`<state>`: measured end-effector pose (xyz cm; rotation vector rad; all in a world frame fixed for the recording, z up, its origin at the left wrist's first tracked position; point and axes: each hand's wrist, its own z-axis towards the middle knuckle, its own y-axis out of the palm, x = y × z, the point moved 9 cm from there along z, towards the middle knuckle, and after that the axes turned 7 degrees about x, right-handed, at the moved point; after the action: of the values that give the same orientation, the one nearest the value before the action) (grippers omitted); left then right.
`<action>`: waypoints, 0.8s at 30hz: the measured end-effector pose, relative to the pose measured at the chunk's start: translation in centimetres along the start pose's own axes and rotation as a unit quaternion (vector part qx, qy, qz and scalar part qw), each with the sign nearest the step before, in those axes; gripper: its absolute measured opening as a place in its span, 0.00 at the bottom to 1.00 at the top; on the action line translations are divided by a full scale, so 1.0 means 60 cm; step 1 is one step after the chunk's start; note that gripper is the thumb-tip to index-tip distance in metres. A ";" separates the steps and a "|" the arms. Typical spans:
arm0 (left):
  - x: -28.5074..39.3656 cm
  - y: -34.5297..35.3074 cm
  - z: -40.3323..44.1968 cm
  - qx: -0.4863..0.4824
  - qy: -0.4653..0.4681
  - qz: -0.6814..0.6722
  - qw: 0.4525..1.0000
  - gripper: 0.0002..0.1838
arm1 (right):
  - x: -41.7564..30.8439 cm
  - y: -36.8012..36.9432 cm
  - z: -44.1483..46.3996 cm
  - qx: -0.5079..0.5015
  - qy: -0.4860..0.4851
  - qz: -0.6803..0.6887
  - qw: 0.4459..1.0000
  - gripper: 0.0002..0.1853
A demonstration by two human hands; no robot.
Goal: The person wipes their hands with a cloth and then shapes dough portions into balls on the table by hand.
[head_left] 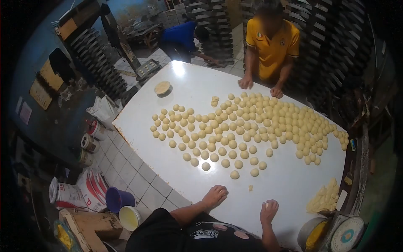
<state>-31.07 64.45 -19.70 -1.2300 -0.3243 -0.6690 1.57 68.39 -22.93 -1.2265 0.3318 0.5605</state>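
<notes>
My left hand (pixel 215 195) rests on the white table (pixel 189 176) near its front edge, fingers curled down; whatever lies under the palm is hidden. To its right, my right hand (pixel 269 211) is also curled, with a bit of something pale at its fingers that is too small to name. Between and beyond the hands lies a small dough scrap (pixel 250 188). Several round dough balls (pixel 234 174) spread over the middle of the table and crowd together toward the right. A pile of cut dough pieces (pixel 325 197) sits at the right front corner.
Across the table stands a person in yellow (pixel 273 46), both hands at the dough. Another person in blue (pixel 178 38) bends down behind. A round pale lump (pixel 162 87) lies far left. A scale (pixel 346 236) and metal pot (pixel 312 235) are at right front; buckets (pixel 119 199) stand left.
</notes>
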 end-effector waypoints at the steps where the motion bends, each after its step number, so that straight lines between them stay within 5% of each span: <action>1: 0.003 0.002 0.000 -0.012 0.000 0.007 1.000 0.11 | 0.006 -0.003 -0.001 0.001 -0.001 -0.001 1.000 0.15; 24: -0.004 0.007 -0.007 0.012 0.016 0.031 0.999 0.14 | -0.030 -0.016 -0.010 0.067 0.049 -0.027 0.996 0.17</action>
<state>-31.02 64.23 -20.30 -1.1998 -0.2661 -0.6300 0.69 67.20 -21.43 -1.1322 0.4109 0.4252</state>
